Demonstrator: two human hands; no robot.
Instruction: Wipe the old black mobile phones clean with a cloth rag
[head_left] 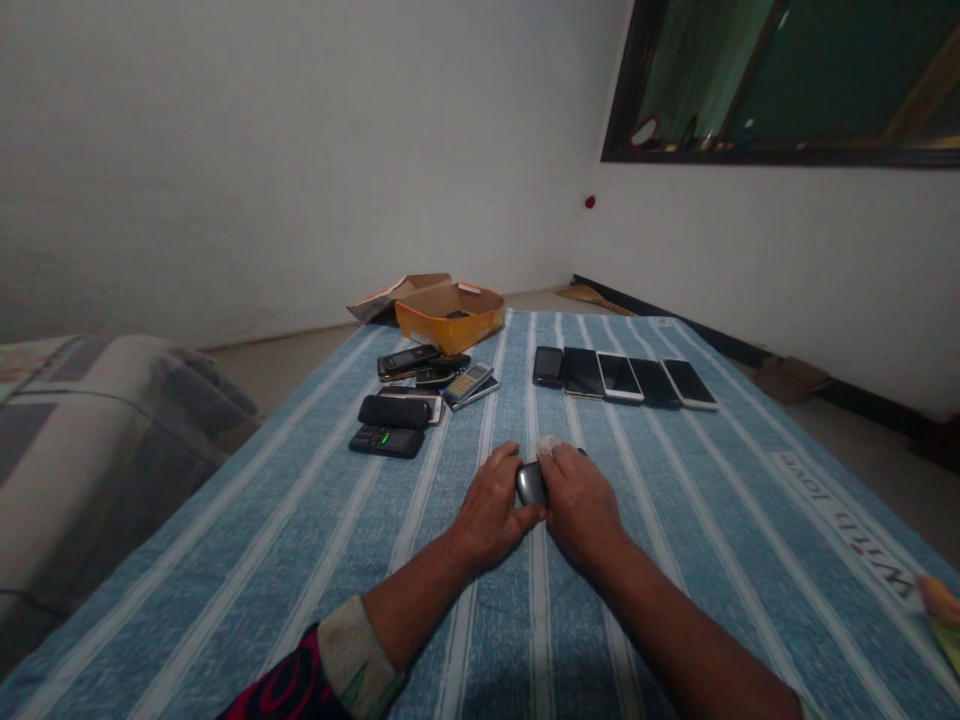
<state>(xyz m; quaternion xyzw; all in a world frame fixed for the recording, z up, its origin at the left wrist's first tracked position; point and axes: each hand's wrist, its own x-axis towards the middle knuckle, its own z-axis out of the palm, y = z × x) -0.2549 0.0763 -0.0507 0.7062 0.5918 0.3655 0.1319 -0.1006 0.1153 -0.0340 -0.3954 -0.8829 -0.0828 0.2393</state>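
A small, dark, shiny phone (532, 484) is held between my two hands, low over the striped cloth. My left hand (491, 508) grips its left end, fingers curled around it. Pressed against its right side, my right hand (584, 505) is closed and covers much of it. A bit of white cloth or tissue (548, 443) shows at the right fingertips. Beyond my left hand lies a loose pile of phones, with a keypad phone (386, 441) showing a green light and a gold keypad phone (470, 381). Past my right hand is a row of several phones, including a white-framed phone (619, 378).
A blue tablecloth (352, 560) with white stripes covers the table. At its far end stands an open orange cardboard box (450, 322). Fabric-covered furniture (135, 440) is on the left. A dark-framed window (780, 80) is in the right wall.
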